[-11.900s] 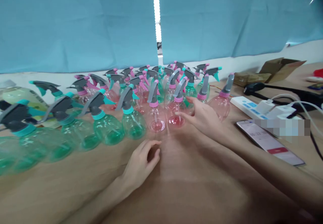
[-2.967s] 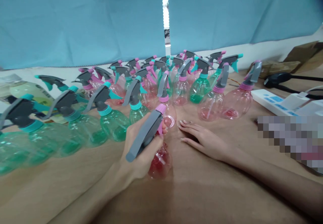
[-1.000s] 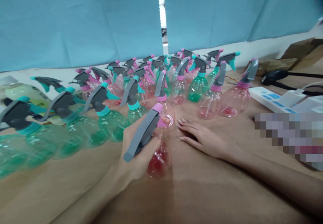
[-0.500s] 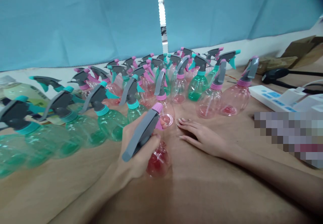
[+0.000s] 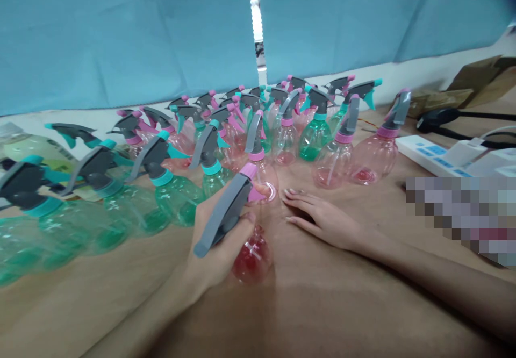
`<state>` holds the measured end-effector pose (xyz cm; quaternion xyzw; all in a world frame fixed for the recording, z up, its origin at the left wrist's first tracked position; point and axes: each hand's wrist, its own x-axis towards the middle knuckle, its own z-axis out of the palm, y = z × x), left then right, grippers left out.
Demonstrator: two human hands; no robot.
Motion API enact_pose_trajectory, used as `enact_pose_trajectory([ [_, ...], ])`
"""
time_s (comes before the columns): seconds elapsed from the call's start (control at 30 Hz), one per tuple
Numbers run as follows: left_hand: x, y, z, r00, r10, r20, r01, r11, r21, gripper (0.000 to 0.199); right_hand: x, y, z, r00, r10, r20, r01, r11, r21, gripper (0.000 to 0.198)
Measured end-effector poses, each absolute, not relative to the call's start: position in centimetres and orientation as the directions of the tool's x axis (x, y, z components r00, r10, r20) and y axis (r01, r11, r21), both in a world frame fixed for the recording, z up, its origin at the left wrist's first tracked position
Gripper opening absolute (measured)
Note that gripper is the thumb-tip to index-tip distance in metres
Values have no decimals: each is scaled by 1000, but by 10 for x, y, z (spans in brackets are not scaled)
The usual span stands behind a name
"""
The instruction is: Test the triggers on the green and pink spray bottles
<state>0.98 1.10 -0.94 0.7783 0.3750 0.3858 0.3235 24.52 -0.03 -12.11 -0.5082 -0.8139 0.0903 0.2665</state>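
Note:
My left hand (image 5: 220, 245) is wrapped round the neck of a pink spray bottle (image 5: 253, 261) with a grey head, its index finger at the pink trigger. The bottle stands on the brown table (image 5: 322, 304), and its nozzle points away from me. Fingers stretched out, my right hand (image 5: 322, 215) rests on the tabletop to the right of that bottle, holding nothing. Just beyond the held bottle stands another pink spray bottle (image 5: 264, 172). To the left is a row of green spray bottles (image 5: 181, 199) with teal collars.
Several more pink and green spray bottles (image 5: 316, 137) crowd the back of the table before a blue curtain (image 5: 121, 35). At right lie a white power strip (image 5: 427, 154) with plugs, a black cable (image 5: 484, 113) and a cardboard box (image 5: 479, 81). A blurred patch covers something below the strip.
My left index finger and the pink trigger have swung forward, away from the bottle's neck. The right hand stays in place, and the view has shifted very slightly.

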Motion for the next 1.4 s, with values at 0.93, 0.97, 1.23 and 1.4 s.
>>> enact_pose_trajectory([
  [0.93,14,10,-6,440,834,334,253,-471,845,24,244,-1,-121,-335,874,351,775,467,-425,49],
  [0.97,14,10,-6,439,834,334,257,-473,843,23,245,-1,-121,-334,873,355,773,469,-427,49],
  [1.23,12,9,-9,442,829,342,225,-472,853,29,245,-1,-120,-332,874,354,777,466,-424,49],
  [1.4,12,9,-9,392,860,327,271,-448,852,15,244,-2,-118,-335,879,340,788,459,-410,49],
])
